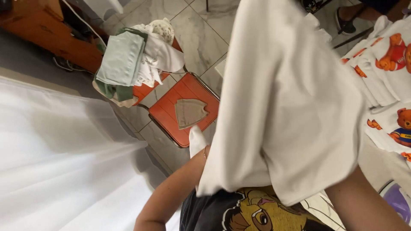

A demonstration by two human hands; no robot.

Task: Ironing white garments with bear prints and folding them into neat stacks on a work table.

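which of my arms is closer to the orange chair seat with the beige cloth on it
Left. Your left forearm rises just below the orange chair seat, near its front edge. Your right forearm is far off to the other side, beyond the white garment. Both hands are hidden behind that garment.

This is a room in a home where laundry is being sorted. The floor (195,34) is pale marble-look tile. An orange metal-framed chair (188,92) carries a heap of folded clothes (132,60) in green and white, and a small beige cloth (189,112) lies on its seat. White fabric printed with cartoon bears (387,64) lies spread at the right, and wooden furniture (47,30) stands at the upper left.
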